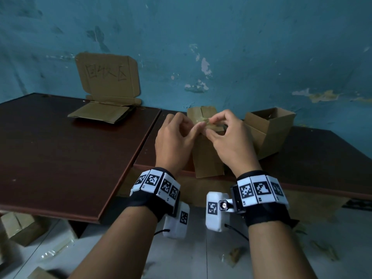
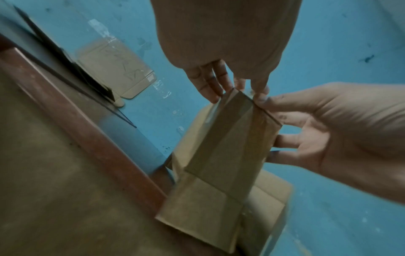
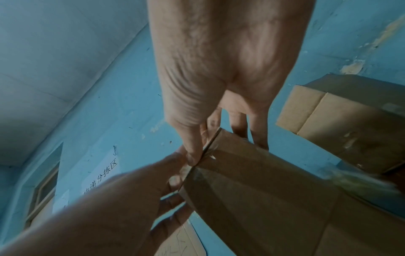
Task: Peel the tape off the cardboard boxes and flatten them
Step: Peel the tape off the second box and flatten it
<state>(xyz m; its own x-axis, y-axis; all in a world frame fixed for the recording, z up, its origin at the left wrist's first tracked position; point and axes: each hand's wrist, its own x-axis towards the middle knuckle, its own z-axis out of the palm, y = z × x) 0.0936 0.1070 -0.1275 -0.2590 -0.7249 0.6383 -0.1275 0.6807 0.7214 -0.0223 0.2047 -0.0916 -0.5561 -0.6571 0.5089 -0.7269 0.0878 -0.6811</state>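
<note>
Both wrists are raised over the table (image 1: 60, 137) edge, where a small brown cardboard box (image 1: 207, 158) is held upright. Its top corner is pinched by the left hand (image 1: 175, 137) and right hand (image 1: 231, 143), with a crumpled tape (image 1: 205, 120) end gripped there. Peeling is best done slowly, low along the seam, the box being steadied. Glossy tape is seen running down its face.

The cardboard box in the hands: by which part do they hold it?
Both the left hand and the right hand pinch the cardboard box at its top edge, where tape runs.
</note>
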